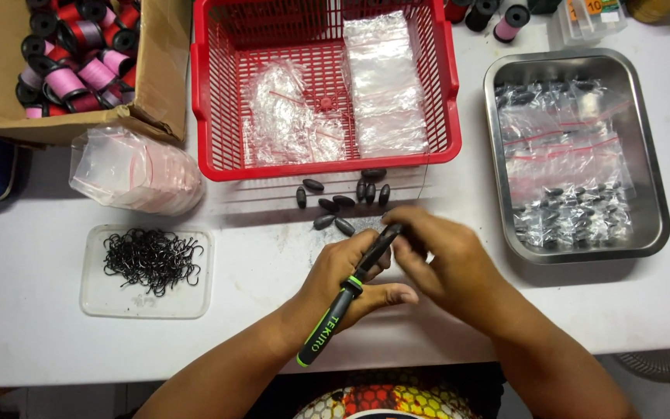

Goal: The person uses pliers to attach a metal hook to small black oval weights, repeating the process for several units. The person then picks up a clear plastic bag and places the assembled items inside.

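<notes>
Both hands meet just in front of the red basket point(219, 116), over the white table point(40, 334). My left hand point(350, 279) is wrapped around the pliers point(343, 306), black grip with a green band, thumb laid along the handle, nose pointing up and away toward the basket. My right hand point(443, 260) is pinched together at the plier tip; something small is between its fingertips, but I cannot tell what, since the fingers hide it.

I judge the pliers stiff and fairly heavy for their size, with a rubbery sleeve that should not slip; mid-handle, where my left hand sits, is the sound place to hold them. Whatever sits at the tip looks tiny and easy to drop, so a fingertip pinch close to the jaws suits it.

Between my hands and the basket lies a scatter of dark oval sinkers point(340, 200), loose on the table, likely dense and prone to rolling. Inside the basket lie clear plastic bags point(385, 85). Left of the basket's front edge sits another pile of clear zip bags point(133, 171), and nearer me than that pile, a shallow clear tray of black hooks point(151, 260), sharp and tangled. Right of the basket stands a metal tray point(579, 66) holding filled bags. Left of the basket, a cardboard box point(157, 85) holds thread spools point(79, 74).
</notes>
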